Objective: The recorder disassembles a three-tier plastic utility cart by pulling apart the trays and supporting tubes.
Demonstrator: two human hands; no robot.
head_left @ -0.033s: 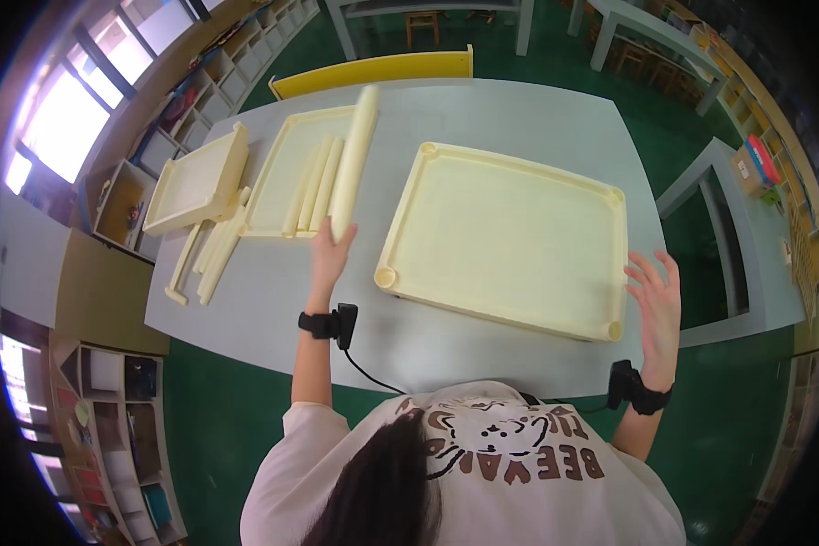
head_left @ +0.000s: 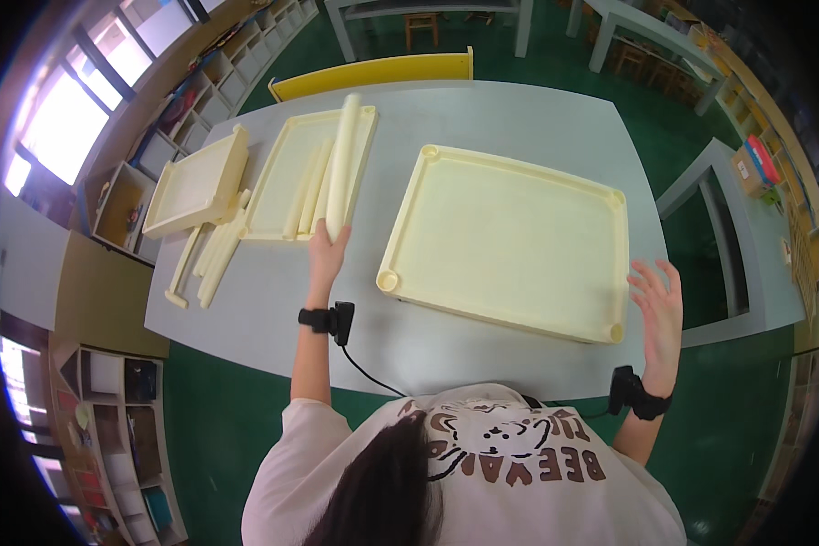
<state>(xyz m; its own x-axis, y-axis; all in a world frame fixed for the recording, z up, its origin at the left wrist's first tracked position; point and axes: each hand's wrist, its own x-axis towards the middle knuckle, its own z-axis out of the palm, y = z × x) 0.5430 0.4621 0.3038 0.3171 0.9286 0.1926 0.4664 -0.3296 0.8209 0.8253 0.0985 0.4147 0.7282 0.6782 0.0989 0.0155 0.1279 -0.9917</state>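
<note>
My left hand (head_left: 326, 259) grips the near end of a long cream plastic tube (head_left: 343, 164), which slants over the right side of a shallow cream tray (head_left: 278, 168). Several thinner cream tubes (head_left: 307, 193) lie in that tray beside it. To the right sits a larger cream rectangular tray (head_left: 510, 241) with round sockets at its corners. Beside its right edge my right hand (head_left: 657, 305) is raised, fingers apart and holding nothing; whether a fingertip touches the rim I cannot tell.
A smaller cream tray (head_left: 196, 187) rests at the table's left, with loose tubes (head_left: 217, 259) and a T-ended rod (head_left: 183, 268) near it. A yellow bench back (head_left: 373, 73) stands beyond the far edge of the grey table (head_left: 519, 109). Another grey table (head_left: 746, 237) is at right.
The far end of the held tube has swung slightly left and lower, showing more of the tray's right rim. My right hand has shifted slightly toward me.
</note>
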